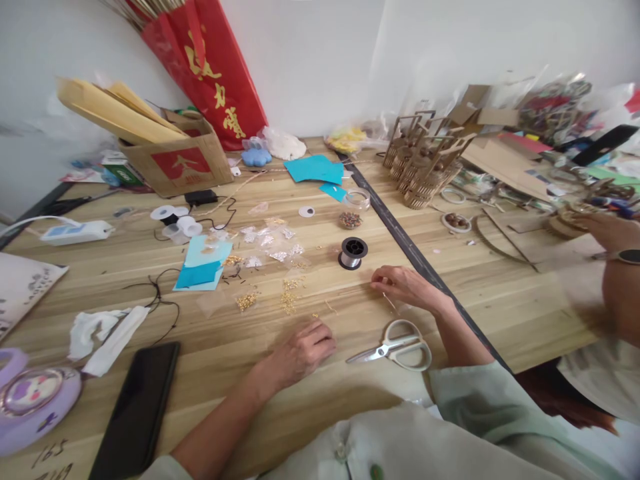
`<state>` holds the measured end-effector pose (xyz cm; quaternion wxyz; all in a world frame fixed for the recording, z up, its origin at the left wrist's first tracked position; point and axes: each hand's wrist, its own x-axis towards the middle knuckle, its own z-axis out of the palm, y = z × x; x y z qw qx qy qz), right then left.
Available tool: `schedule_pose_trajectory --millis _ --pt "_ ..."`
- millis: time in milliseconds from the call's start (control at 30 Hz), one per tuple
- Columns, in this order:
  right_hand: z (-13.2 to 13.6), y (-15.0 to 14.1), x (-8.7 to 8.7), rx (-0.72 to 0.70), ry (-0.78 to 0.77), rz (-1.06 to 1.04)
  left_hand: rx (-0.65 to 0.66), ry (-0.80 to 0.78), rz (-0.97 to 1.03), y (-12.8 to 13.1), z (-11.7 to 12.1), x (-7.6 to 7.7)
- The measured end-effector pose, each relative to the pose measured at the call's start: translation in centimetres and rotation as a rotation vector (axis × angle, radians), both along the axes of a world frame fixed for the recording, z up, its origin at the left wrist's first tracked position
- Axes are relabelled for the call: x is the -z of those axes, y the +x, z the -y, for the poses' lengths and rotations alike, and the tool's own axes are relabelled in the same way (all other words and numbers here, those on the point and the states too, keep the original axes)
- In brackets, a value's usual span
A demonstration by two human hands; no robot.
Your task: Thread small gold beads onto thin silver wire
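My left hand (306, 348) rests on the wooden table with its fingers curled; whatever they may hold is hidden. A few tiny gold beads (315, 315) lie just beyond its fingertips. My right hand (407, 287) is on the table with its fingers bent and drawn together. Below it a thin pale strand (391, 305) shows; I cannot tell if the fingers grip it. Scissors (404, 345) with white handles lie between my hands, blades slightly apart. A black spool of thin clear line (351, 259) stands beyond my right hand. Loose gold beads (289, 297) are scattered farther left.
Small bags of silvery pieces (280, 250), blue cards (203, 263) and a jar of beads (351, 219) stand farther back. A black phone (137, 407) lies left. Small bamboo cages (425, 163) stand right of the dark table seam. Another person's hand (613, 230) works at far right.
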<state>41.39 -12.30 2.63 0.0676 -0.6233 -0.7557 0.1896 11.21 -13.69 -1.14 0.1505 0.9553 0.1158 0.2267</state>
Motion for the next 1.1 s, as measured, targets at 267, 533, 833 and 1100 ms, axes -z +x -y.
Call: schedule_pose_trajectory --millis 267,533,833,1100 --pt "0.2 -1.4 -1.1 -0.033 0.103 -0.027 0.016 -0.003 0.006 0.1 0.0 0.1" --pt "1.1 -6.9 -1.4 -0.315 0.029 0.116 0.007 0.024 0.010 0.1 0.0 -0.2" --pt "1.4 -9.2 -0.6 -0.398 0.049 0.288 -0.004 0.024 -0.032 0.0 0.0 0.0" --pt "2.2 -9.4 0.1 -0.402 0.115 0.295 -0.009 0.015 -0.016 0.1 -0.1 -0.2"
